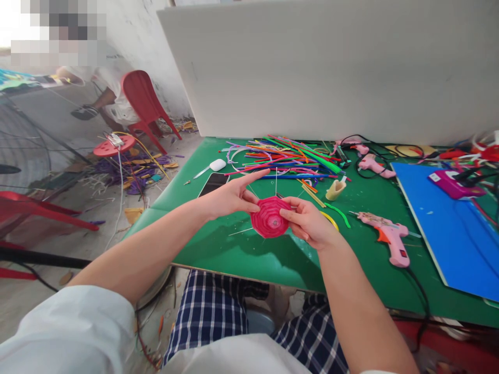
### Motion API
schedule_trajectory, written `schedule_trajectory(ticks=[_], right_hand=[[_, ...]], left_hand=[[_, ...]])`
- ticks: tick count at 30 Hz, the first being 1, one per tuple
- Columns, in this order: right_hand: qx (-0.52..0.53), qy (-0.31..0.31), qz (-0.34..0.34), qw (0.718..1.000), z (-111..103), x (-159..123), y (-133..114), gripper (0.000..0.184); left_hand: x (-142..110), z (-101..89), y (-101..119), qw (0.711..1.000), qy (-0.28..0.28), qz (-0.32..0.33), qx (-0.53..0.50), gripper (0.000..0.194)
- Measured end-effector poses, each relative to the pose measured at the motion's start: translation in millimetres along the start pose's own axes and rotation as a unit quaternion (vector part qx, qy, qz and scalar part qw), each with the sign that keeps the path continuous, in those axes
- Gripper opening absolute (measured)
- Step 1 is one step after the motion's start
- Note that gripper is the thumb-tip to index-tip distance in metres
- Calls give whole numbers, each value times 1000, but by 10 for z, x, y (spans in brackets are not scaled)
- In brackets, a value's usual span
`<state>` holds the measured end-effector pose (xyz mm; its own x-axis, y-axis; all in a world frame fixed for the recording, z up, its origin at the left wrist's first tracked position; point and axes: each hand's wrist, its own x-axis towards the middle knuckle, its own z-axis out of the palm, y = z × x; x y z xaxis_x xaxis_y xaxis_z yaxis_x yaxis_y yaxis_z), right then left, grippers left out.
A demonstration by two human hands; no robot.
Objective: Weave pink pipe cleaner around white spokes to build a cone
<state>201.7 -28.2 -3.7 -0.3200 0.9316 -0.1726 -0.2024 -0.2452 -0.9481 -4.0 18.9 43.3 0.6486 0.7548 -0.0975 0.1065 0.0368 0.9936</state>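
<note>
A pink-red woven disc (267,221), ringed in bands and with thin wire spokes sticking out past its rim, is held up above the green table. My left hand (244,195) pinches its upper left edge between thumb and fingers, the index finger stretched out above. On the right side of the disc, my right hand (303,221) grips the edge with the thumb on the near face. One wire spoke (276,182) points straight up, another (240,231) out to the left. Behind the hands lies a heap of coloured pipe cleaners (280,156).
Pink glue guns (385,236) with black cords lie to the right, near a blue board (448,228) bearing a purple power strip (454,184). A phone (214,183) and a white earbud case (217,164) are at left. A person sits on a red chair (142,101) farther off.
</note>
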Motion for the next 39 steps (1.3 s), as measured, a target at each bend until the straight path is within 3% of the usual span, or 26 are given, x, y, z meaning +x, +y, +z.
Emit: schedule_trajectory(ticks=[10, 16, 22, 28, 35, 39], right_hand=[[-9, -15, 4, 1000, 3, -8, -6, 27], [-12, -36, 5, 999, 11, -37, -20, 27], [-14, -25, 1, 1000, 25, -49, -39, 26], [-65, -24, 0, 998, -31, -104, -93, 33], [-99, 28, -31, 994, -23, -113, -95, 29], [-98, 24, -35, 994, -9, -114, -107, 30]], left_hand=[[-5, -14, 21, 998, -40, -41, 18, 91], [1, 18, 29, 998, -43, -29, 47, 85], [-15, 32, 58, 998, -30, -42, 31, 92], [-1, 10, 53, 999, -19, -16, 47, 83], [5, 26, 75, 996, -9, -28, 80, 75], [13, 19, 81, 994, -28, -56, 85, 59]])
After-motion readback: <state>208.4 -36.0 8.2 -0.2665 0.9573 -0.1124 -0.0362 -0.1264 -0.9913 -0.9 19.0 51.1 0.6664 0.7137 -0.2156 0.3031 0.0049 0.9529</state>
